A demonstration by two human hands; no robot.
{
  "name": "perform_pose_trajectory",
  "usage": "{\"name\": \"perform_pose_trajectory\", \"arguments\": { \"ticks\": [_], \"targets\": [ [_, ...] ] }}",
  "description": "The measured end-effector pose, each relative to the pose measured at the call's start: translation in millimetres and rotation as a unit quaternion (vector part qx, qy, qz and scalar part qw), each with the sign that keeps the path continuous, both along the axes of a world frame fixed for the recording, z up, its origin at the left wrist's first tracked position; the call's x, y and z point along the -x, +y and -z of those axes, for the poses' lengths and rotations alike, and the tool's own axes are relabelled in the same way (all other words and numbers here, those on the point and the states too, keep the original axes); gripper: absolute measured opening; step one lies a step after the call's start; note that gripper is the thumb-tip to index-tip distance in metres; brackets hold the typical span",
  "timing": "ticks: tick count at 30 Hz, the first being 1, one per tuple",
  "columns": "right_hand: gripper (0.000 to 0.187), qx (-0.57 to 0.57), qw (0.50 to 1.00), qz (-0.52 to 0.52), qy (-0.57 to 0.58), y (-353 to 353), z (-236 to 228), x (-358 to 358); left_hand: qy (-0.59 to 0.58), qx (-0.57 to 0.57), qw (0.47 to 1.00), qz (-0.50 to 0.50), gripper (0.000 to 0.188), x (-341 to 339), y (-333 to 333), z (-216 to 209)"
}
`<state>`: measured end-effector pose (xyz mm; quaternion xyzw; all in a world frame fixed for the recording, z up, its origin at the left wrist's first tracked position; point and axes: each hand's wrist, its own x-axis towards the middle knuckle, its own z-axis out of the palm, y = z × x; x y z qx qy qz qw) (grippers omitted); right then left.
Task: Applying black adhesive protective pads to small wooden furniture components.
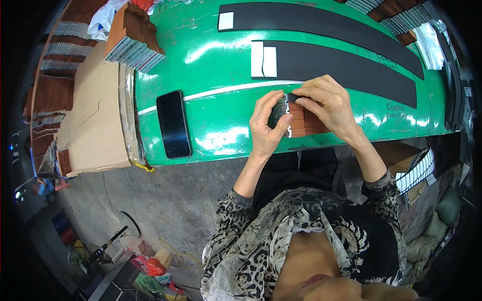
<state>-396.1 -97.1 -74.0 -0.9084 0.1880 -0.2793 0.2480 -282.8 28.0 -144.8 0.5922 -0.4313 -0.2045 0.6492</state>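
Observation:
Near the table's front edge, my left hand is closed on the left end of a reddish-brown slatted block, its thumb and fingers gripping a dark and silvery edge. My right hand leans over the block's far side, with thumb and fingertips pinched on a small black piece at the far left corner. Whether that piece is loose or fixed to the block cannot be made out. Part of the block lies hidden under my right hand.
Two long black strips with white patches at their left ends lie beyond my hands on the green table. A black phone rests at left, near stacked brown slatted pieces and a cardboard sheet. More stacks stand far right.

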Motion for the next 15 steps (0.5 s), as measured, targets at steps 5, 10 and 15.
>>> {"name": "perform_pose_trajectory", "arguments": {
  "ticks": [5,10,15],
  "targets": [
    [0.015,-0.002,1.0,-0.002,0.01,0.2,-0.5,0.3,0.004,0.003,1.0,-0.002,0.044,0.5,-0.3,1.6],
    [0.016,0.0,1.0,-0.001,0.001,0.4,0.6,0.2,-0.004,0.001,1.0,0.0,0.043,0.2,-0.5,0.8],
    [0.017,-0.037,0.999,0.01,0.008,4.2,-0.1,-0.2,0.008,0.003,1.0,0.001,0.044,0.3,0.3,0.3]
  ]
}}
